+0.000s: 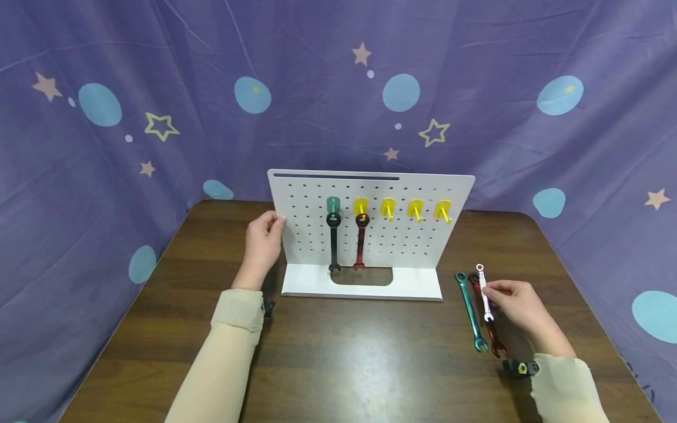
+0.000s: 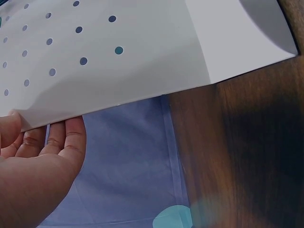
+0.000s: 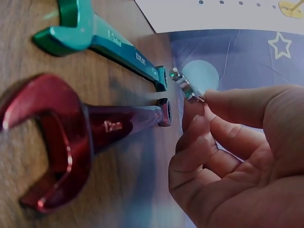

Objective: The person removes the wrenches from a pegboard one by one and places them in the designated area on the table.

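Note:
My left hand (image 1: pixel 262 244) holds the left edge of a white pegboard stand (image 1: pixel 312 258), thumb on the front face and fingers behind it, as the left wrist view shows. At the right, my right hand (image 1: pixel 520 302) pinches a silver combination wrench (image 1: pixel 483 294) between thumb and fingers. In the right wrist view this silver wrench (image 3: pixel 187 88) is seen nearly end-on, raised off the table. Below it lie a green wrench (image 1: pixel 468 305) and a red wrench (image 1: pixel 496 339), side by side. A black wrench (image 1: pixel 334 244) and another red wrench (image 1: pixel 361 244) hang on the pegboard.
The black wrench hangs from a green hook (image 1: pixel 333 204), the hanging red one from a yellow hook (image 1: pixel 361 204). Three bare yellow hooks, one of them the middle hook (image 1: pixel 415 208), are farther right. A patterned purple cloth (image 1: pixel 328 129) rises behind the brown wooden table (image 1: pixel 338 352).

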Demonstrator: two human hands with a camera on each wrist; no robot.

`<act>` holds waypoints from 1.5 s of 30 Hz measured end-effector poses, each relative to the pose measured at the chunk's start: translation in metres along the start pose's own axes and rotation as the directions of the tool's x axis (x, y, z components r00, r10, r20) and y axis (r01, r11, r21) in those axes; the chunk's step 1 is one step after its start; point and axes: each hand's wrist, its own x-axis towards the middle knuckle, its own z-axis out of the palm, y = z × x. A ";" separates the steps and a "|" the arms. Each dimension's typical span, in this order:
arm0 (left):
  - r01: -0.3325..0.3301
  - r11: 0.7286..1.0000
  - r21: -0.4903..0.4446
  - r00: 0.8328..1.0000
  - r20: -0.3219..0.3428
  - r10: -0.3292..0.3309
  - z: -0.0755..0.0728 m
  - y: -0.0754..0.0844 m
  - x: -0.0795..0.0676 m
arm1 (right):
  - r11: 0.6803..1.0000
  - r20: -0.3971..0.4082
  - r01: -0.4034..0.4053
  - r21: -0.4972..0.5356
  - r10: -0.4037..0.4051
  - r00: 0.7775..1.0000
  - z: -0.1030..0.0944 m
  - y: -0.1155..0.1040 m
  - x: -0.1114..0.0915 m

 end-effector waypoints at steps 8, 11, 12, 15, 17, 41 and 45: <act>-0.003 1.000 0.002 1.000 0.003 0.003 0.000 -0.001 0.000 | 0.998 0.005 -0.046 -0.052 0.046 0.999 -0.003 0.004 0.001; -0.004 1.000 0.002 1.000 0.003 0.004 0.000 -0.001 0.000 | 0.996 -0.006 -0.059 -0.061 0.059 0.998 -0.004 0.007 0.001; -0.004 1.000 0.000 1.000 0.003 0.004 0.000 -0.001 0.000 | 0.996 -0.010 -0.064 -0.065 0.063 0.998 -0.004 0.007 0.001; 0.009 1.000 -0.004 1.000 0.010 -0.009 0.000 -0.001 -0.001 | 0.995 -0.021 -0.072 -0.067 0.071 0.997 -0.005 0.009 0.000; 0.018 1.000 -0.007 1.000 0.016 -0.018 0.000 -0.001 -0.001 | 0.995 -0.023 -0.076 -0.067 0.075 0.997 -0.005 0.010 0.000; 0.019 1.000 0.005 1.000 0.010 -0.019 0.000 -0.001 0.000 | 0.985 -0.031 -0.061 -0.160 0.057 0.998 -0.010 0.020 0.000; 0.024 1.000 0.005 1.000 0.013 -0.024 0.000 -0.001 0.000 | 0.983 -0.030 -0.044 -0.179 0.039 0.999 -0.010 0.022 0.000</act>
